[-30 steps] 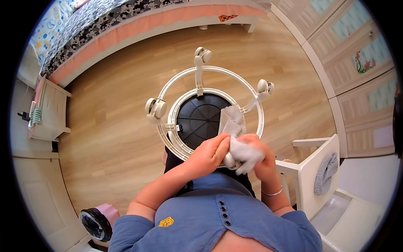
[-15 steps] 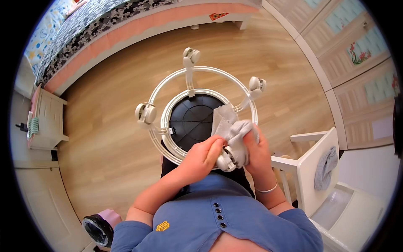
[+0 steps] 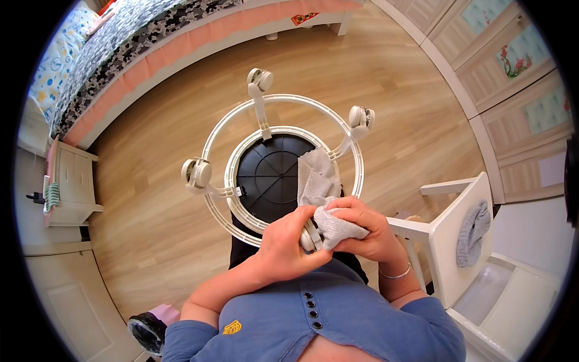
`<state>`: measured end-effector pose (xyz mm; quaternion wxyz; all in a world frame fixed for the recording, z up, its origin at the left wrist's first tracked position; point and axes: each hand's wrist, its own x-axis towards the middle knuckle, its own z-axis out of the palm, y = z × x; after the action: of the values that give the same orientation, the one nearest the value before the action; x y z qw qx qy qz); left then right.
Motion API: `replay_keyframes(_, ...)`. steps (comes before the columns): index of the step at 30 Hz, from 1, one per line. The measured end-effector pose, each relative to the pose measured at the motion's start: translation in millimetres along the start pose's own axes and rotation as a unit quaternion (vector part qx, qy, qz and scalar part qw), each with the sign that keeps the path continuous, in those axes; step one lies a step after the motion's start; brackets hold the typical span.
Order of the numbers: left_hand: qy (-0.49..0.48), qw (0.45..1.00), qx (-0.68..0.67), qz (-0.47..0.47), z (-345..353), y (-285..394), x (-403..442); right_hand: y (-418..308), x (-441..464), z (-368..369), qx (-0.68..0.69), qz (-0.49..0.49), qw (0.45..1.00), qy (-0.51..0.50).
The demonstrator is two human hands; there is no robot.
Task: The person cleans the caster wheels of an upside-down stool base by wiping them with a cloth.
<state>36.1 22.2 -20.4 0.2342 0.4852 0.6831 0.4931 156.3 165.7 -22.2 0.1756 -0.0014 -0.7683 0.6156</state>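
A white round frame (image 3: 212,130) with caster wheels and a black ribbed disc (image 3: 268,175) at its centre rests upside down over my lap. My left hand (image 3: 288,244) is closed around the caster wheel (image 3: 310,236) nearest my body. In my right hand (image 3: 368,232), a light grey cloth (image 3: 341,229) is bunched against that same wheel's right side. The cloth's loose end lies over the disc's right edge. Three other casters, one of them the left caster (image 3: 197,173), point upward around the ring.
At the right stands a white chair (image 3: 449,259) with a grey knitted item (image 3: 473,235) on it. A bed (image 3: 181,51) spans the upper left, above a small white cabinet (image 3: 72,181). A black-lined bin (image 3: 146,332) is at lower left; wardrobe doors (image 3: 482,66) line the right.
The ring has shifted left in view. My right hand has drawn the cloth tighter against the near wheel, and my left hand has turned and spread further around that wheel.
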Motion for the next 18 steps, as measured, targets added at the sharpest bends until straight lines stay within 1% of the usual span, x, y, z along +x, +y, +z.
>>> replay_keyframes(3, 0.006, 1.000, -0.023, 0.007, 4, -4, -2, -9, 4, 5, -0.025, 0.028, 0.999, 0.006)
replay_keyframes(4, 0.005, 0.999, -0.032, 0.006, 5, -4, -2, -12, 6, 7, -0.025, 0.027, 0.999, 0.005)
replay_keyframes(5, 0.007, 0.999, -0.032, 0.006, 6, -5, -1, -14, 8, 10, -0.053, 0.028, 0.998, 0.015)
replay_keyframes(6, 0.016, 0.999, -0.036, 0.017, 6, -5, -1, -16, 9, 13, -0.082, 0.030, 0.996, 0.025)
replay_keyframes(7, 0.025, 0.998, -0.041, 0.027, 7, -5, -1, -17, 10, 15, -0.082, 0.029, 0.996, 0.023)
replay_keyframes(9, 0.029, 0.999, -0.039, 0.021, 7, -6, -1, -19, 12, 19, -0.068, 0.102, 0.991, 0.045)
replay_keyframes(10, 0.032, 0.999, -0.036, 0.014, 7, -6, -1, -20, 13, 21, -0.069, 0.101, 0.992, 0.044)
replay_keyframes(12, 0.029, 0.999, -0.030, 0.013, 5, -4, 0, -24, 16, 23, 0.047, 0.220, 0.971, 0.082)
replay_keyframes(16, 0.018, 0.999, -0.026, 0.008, 2, -5, -2, -17, 16, 26, 0.085, 0.219, 0.967, 0.101)
replay_keyframes(18, 0.013, 0.999, -0.044, 0.008, 0, -4, -1, -8, 14, 26, 0.130, 0.187, 0.964, 0.137)
